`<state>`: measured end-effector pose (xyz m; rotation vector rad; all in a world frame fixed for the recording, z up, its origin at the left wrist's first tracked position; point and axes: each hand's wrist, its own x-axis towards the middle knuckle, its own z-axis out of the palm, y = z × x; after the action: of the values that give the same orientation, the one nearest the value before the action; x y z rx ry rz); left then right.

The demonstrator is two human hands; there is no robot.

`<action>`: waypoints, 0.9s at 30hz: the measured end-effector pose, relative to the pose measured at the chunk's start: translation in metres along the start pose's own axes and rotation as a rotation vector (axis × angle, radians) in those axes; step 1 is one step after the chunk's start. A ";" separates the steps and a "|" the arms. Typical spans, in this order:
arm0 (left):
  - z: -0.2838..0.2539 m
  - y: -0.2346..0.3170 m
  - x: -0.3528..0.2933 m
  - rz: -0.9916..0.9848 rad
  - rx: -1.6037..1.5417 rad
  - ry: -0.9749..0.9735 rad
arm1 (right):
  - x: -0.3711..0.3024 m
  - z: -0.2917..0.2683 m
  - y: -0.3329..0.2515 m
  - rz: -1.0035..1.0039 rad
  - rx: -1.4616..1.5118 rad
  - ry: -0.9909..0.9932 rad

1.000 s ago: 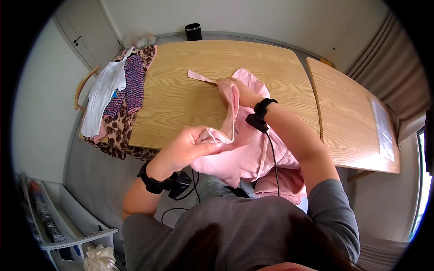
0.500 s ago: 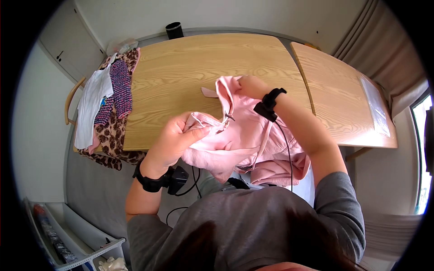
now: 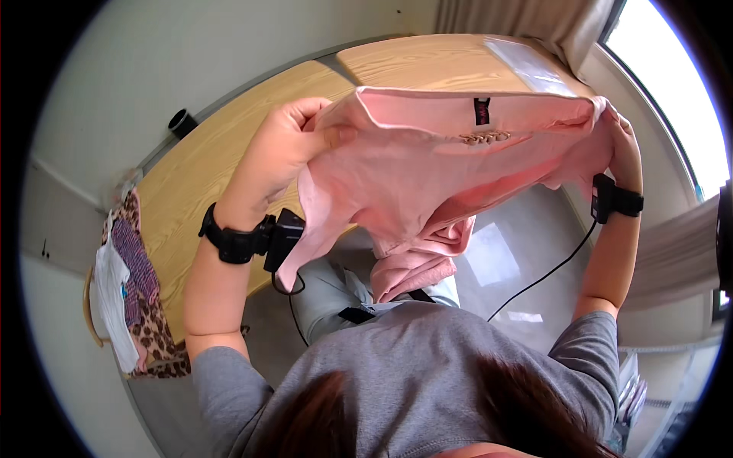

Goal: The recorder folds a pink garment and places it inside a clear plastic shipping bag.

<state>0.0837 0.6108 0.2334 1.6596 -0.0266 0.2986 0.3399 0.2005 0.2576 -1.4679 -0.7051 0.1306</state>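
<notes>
A pink top (image 3: 389, 179) hangs stretched wide between my two hands, above my lap and off the near side of the table. My left hand (image 3: 290, 149) is closed on its left shoulder, with the thumb on the front. At the opposite end, my right hand (image 3: 626, 153) grips the other shoulder, some of its fingers hidden by the cloth. A dark label (image 3: 482, 111) shows inside the neckline, and a gold-coloured chain trim (image 3: 486, 137) lies just below it. The lower part of the top (image 3: 416, 273) drops in bunched folds over my legs.
A wooden table (image 3: 221, 179) curves away at the left, and a second one (image 3: 420, 61) stands behind the cloth with a clear plastic sheet (image 3: 531, 67) on it. Folded clothes (image 3: 126, 267) lie at the far left. Thin cables run from both wrist bands.
The bunched top has been lifted and spread open. My right hand has moved right to its far shoulder, my left hand has risen, and the view has turned toward the window.
</notes>
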 end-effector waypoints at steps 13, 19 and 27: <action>0.067 -0.030 0.089 -0.139 -0.132 -0.145 | -0.093 -0.022 0.019 0.299 -0.160 -0.187; 0.072 -0.022 0.097 -0.245 -0.207 -0.245 | -0.067 -0.010 0.049 0.341 0.261 -0.102; 0.115 -0.053 0.103 -0.178 -0.069 -0.001 | -0.051 0.118 0.077 0.175 0.215 0.311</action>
<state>0.2136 0.5200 0.1936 1.5815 0.1086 0.1606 0.2651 0.2870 0.1608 -1.3038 -0.3001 0.1061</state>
